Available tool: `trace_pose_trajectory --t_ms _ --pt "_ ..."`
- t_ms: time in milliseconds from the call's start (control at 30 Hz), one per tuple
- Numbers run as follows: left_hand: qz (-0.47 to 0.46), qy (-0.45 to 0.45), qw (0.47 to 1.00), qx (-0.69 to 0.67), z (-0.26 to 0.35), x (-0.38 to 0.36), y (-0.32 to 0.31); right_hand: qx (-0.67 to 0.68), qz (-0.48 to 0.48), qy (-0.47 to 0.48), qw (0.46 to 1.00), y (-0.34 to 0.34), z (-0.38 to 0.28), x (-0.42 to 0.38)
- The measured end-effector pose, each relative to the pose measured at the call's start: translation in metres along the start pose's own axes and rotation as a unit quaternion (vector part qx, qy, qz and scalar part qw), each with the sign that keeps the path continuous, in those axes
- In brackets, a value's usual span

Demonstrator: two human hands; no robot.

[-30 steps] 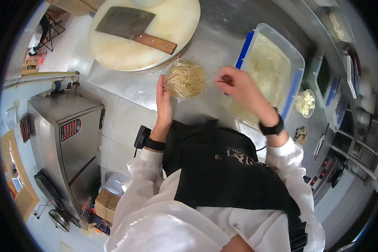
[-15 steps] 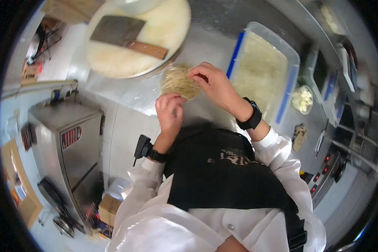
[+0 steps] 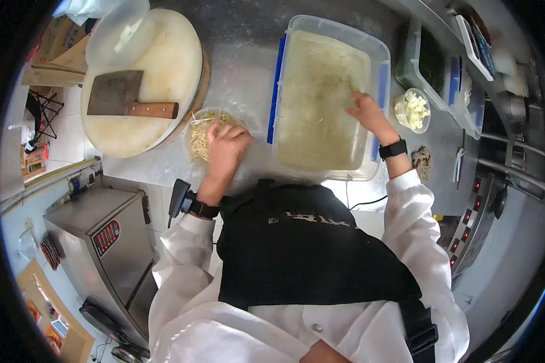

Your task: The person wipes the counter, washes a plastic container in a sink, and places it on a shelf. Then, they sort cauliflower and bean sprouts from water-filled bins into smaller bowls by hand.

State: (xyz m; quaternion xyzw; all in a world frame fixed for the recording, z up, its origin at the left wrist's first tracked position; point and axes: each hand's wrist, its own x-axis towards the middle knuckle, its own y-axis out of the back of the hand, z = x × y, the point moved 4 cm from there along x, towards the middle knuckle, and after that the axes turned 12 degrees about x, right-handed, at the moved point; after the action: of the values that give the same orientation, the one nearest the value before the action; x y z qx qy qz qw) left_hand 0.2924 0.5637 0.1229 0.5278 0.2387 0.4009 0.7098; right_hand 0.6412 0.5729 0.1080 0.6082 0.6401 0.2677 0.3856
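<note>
My left hand [image 3: 227,145] is over the near right side of a clear round bowl of bean sprouts [image 3: 198,134]. Its fingers are curled together, and whatever may be between them is hidden. Above the right part of a large clear plastic tub [image 3: 378,57] with blue clips is my right hand [image 3: 370,115]. Its thumb and fingers are loosely bent and apart, with nothing visible between them. Cloudy, pale yellowish liquid [image 3: 321,103] lies in the tub.
On the left, a cleaver [image 3: 118,94] lies on a round cutting board [image 3: 175,60], beside a tilted clear container [image 3: 116,36]. Right of the tub are a small cup of chopped white pieces [image 3: 415,111], a crumpled cloth [image 3: 422,163] and a green-filled bin [image 3: 427,57].
My hands have moved apart: the right one from the sprouts to over the tub, while the left remains at the bowl. The whole view has shifted, with the counter items now further left.
</note>
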Motion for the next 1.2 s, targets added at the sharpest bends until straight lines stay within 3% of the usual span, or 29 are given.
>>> trace_pose_trajectory --t_ms 33,67,100,133,200,333,400,433,500,533,600,700,767,800,1000,1100,1167,1200 --pt "0.058 0.01 0.998 0.005 -0.003 -0.001 0.012 0.004 0.0 -0.001 1.0 -0.006 0.002 0.0" --pt "0.116 0.02 0.993 0.009 -0.007 -0.004 0.021 0.01 -0.06 -0.014 0.998 -0.017 0.004 0.001" --pt "0.115 0.021 0.993 0.012 -0.011 -0.008 0.024 0.015 -0.12 -0.026 0.992 -0.026 0.005 0.002" --pt "0.121 0.05 0.991 0.024 -0.018 -0.014 0.028 0.016 -0.12 -0.025 0.992 -0.028 -0.003 0.001" --pt "0.128 0.082 0.988 0.037 -0.027 -0.025 0.032 0.202 -0.089 -0.12 0.968 -0.028 -0.023 -0.006" --pt "0.113 0.11 0.987 0.023 -0.03 -0.04 0.027 0.287 -0.133 -0.059 0.947 -0.048 -0.049 -0.017" --pt "0.106 0.115 0.987 0.031 -0.027 -0.046 0.023 0.153 -0.23 -0.014 0.961 -0.067 -0.057 -0.022" --pt "0.104 0.115 0.987 0.042 -0.025 -0.05 0.022 0.152 -0.231 -0.011 0.961 -0.069 -0.056 -0.023" --pt "0.103 0.125 0.985 0.059 -0.024 -0.056 0.018 0.284 -0.239 -0.045 0.927 -0.072 -0.054 -0.024" --pt "0.102 0.119 0.987 0.048 -0.025 -0.059 0.015 0.285 -0.249 -0.038 0.925 -0.071 -0.054 -0.023" --pt "0.1 0.122 0.986 0.044 -0.025 -0.066 0.015 0.15 -0.134 0.023 0.979 -0.053 -0.055 -0.017" --pt "0.085 0.108 0.99 0.015 -0.02 -0.068 0.014 0.184 -0.106 0.021 0.977 -0.028 -0.091 -0.01" --pt "0.097 0.118 0.988 0.005 -0.02 -0.072 0.019 0.341 -0.093 -0.028 0.935 -0.014 -0.126 -0.009" --pt "0.108 0.119 0.987 -0.007 -0.021 -0.074 0.021 0.34 -0.097 -0.026 0.935 -0.008 -0.15 -0.01" --pt "0.207 0.173 0.96 -0.08 -0.039 -0.096 0.029 0.269 -0.164 0.205 0.927 -0.066 -0.269 -0.018" --pt "0.242 0.221 0.94 -0.1 -0.048 -0.105 0.032 0.277 -0.211 0.214 0.913 -0.133 -0.273 -0.015" --pt "0.24 0.224 0.939 -0.102 -0.05 -0.106 0.035 0.082 -0.114 0.378 0.915 -0.141 -0.288 -0.022" --pt "0.236 0.226 0.939 -0.106 -0.05 -0.106 0.036 0.083 -0.116 0.379 0.914 -0.14 -0.286 -0.025"
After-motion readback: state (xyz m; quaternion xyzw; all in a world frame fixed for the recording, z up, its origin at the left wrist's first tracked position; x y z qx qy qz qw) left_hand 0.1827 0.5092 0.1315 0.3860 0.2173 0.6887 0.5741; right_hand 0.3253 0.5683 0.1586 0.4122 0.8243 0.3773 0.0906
